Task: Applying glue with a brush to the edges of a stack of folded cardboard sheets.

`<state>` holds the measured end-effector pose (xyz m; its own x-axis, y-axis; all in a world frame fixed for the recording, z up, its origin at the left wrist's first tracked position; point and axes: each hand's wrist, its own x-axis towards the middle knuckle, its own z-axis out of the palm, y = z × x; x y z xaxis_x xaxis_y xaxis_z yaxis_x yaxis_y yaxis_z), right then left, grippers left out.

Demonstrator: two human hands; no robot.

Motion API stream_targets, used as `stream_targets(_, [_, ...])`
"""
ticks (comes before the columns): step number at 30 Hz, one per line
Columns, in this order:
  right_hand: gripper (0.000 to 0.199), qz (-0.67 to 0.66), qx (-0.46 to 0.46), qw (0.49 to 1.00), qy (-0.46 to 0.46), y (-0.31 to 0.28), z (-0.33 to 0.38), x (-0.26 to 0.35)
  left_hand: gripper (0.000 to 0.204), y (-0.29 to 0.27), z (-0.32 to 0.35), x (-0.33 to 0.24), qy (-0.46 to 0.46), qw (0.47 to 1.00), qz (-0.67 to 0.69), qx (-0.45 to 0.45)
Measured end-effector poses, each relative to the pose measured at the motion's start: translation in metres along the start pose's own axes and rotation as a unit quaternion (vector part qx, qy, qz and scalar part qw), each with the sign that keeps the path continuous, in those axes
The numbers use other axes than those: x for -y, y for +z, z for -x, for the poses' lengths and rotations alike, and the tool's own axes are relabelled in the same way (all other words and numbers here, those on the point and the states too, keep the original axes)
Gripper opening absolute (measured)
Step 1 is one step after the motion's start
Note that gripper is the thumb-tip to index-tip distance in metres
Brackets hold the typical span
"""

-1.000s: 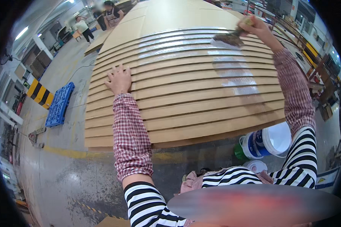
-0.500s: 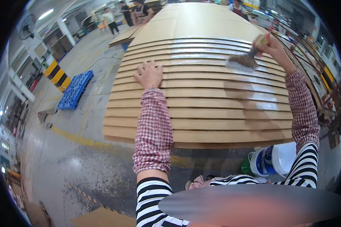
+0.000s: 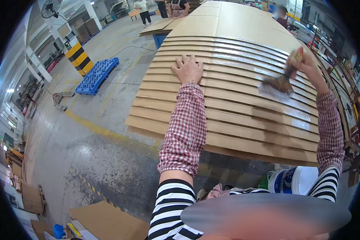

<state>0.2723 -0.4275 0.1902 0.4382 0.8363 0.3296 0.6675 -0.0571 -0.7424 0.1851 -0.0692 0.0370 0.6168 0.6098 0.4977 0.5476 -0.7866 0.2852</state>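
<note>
Filling the middle of the view, a broad spread of overlapping flat brown cardboard sheets [image 3: 232, 88] lies in stepped rows, with a shiny band [image 3: 244, 52] across the far rows and down the right side. Off to the left, a blue slatted plastic pallet [image 3: 97, 76] rests on the grey floor [image 3: 84, 148]; a white plastic bucket with a blue band [image 3: 286, 181] shows beyond the near right edge of the sheets. The left hand [image 3: 189, 70] lies palm down on the left part of the rows, fingers spread, grasping nothing. The right hand [image 3: 306, 66] has its fingers closed around the handle of a wide, brown-bristled brush [image 3: 279, 83], its head below those fingers, over the right part of the sheets; blur hides whether the bristles touch. Compared with half a second ago, the brush has come toward the nearer rows, the left hand stays in about the same place, and the view has turned, putting the sheets farther right.
</note>
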Motion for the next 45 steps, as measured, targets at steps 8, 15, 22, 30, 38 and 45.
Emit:
stream_targets(8, [0.019,0.161,-0.047,0.975,-0.145,0.033,-0.054,-0.055,0.052,0.005,0.001,-0.005,0.009,1.0,-0.004,0.02])
stream_targets(15, [0.02,-0.019,0.023,0.999,0.032,0.043,0.005,0.023,0.051,-0.001,0.003,-0.002,-0.003,1.0,-0.018,0.025])
stream_targets(22, [0.033,0.162,-0.162,0.964,-0.137,0.021,-0.097,-0.047,0.045,0.006,-0.004,-0.01,0.01,0.999,-0.001,0.035])
stream_targets(30, [0.03,0.086,0.037,0.994,-0.052,0.06,-0.035,-0.001,0.042,0.004,0.001,-0.008,-0.007,1.0,-0.005,0.023])
stream_targets(38, [0.031,0.168,-0.128,0.973,-0.091,0.064,-0.123,-0.045,0.04,0.008,0.002,-0.016,-0.001,1.0,0.025,0.009])
stream_targets(45, [0.029,0.136,-0.022,0.987,-0.081,0.086,-0.079,-0.002,0.028,0.0,0.004,-0.004,-0.018,0.991,0.132,-0.031])
